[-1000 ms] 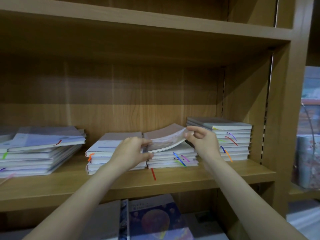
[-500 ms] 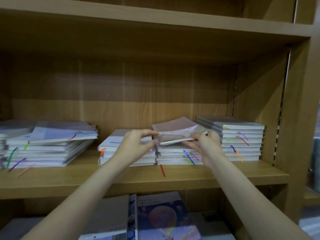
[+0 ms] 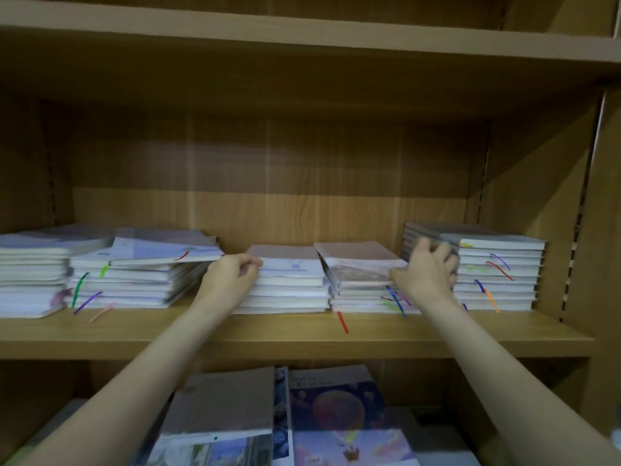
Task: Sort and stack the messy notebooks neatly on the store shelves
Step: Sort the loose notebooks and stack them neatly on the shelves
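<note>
Your left hand (image 3: 232, 275) sits w/ fingers curled against the left edge of the mid-left stack (image 3: 289, 280), at its top notebooks; can't tell if it's pinching a cover or just pressing. Your right hand (image 3: 425, 275) is btwn the mid-right stack (image 3: 361, 280) and the right stack (image 3: 497, 270), fingers curled at the right stack's left side; it's blurred, so can't tell whether it grips anything. The mid-right stack's top notebook (image 3: 356, 255) lies flat on its pile, skewed slightly. All stacks sit on the middle shelf (image 3: 302, 334), toward its back. Two messier, fanned stacks (image 3: 141, 267) fill the shelf's left end; the right stack is near its right end. Coloured ribbons (image 3: 342, 321) hang over the front edges. More notebooks (image 3: 339, 415) lie on the shelf below.
</note>
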A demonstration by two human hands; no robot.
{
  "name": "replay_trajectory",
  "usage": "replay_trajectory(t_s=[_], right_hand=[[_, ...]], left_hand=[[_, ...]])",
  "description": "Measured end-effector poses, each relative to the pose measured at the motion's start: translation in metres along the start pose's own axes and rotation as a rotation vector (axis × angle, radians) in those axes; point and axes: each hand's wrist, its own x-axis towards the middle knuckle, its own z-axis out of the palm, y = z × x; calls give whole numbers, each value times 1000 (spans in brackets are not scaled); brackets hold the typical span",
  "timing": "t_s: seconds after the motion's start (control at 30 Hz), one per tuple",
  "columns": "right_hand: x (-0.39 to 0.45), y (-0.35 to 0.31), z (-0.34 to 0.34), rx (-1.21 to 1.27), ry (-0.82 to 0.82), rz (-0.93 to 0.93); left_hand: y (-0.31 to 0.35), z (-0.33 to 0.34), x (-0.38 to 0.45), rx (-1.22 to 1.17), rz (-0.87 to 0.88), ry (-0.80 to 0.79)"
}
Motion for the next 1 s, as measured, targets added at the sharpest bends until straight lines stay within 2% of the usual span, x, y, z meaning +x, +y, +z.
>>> replay_trajectory(t_s=[0.07, 0.13, 0.17, 0.3, 0.37, 0.43, 0.6, 0.67, 0.77, 0.87, 0.93, 1.0], right_hand=[[-8, -4, 0, -111, -58, -156], [-15, -10, 2, -75, -227, -268], [-17, -13, 3, -64, -295, -283], [-10, -28, -1, -54, -374, -324], [-5, -31, -3, -88, -561, -391], [-3, -33, -5, -111, -657, -455], [1, -33, -12, -34, -653, -492], [3, -43, -15, -31, -585, -515], [-1, -80, -17, 111, -464, -589], [-17, -131, 0, 224, -470, -664], [-32, -164, 20, 304, -500, -692], [-42, -190, 46, 353, -554, -691]], left_hand=[[1, 1, 0, 1, 0, -11], [1, -1, 0, -24, 17, -24], [0, -4, -1, -35, 30, -30], [-12, -20, -4, -27, 90, -15], [-21, -26, -2, -21, 119, -1], [-28, -28, -2, -6, 150, 4], [-27, -23, -1, -30, 158, 49], [-25, -27, -1, -1, 181, 90], [-32, -44, -6, 3, 285, 281], [-55, -77, -13, 25, 395, 461], [-78, -102, -15, 71, 365, 496], [-103, -125, -15, 129, 222, 487]])
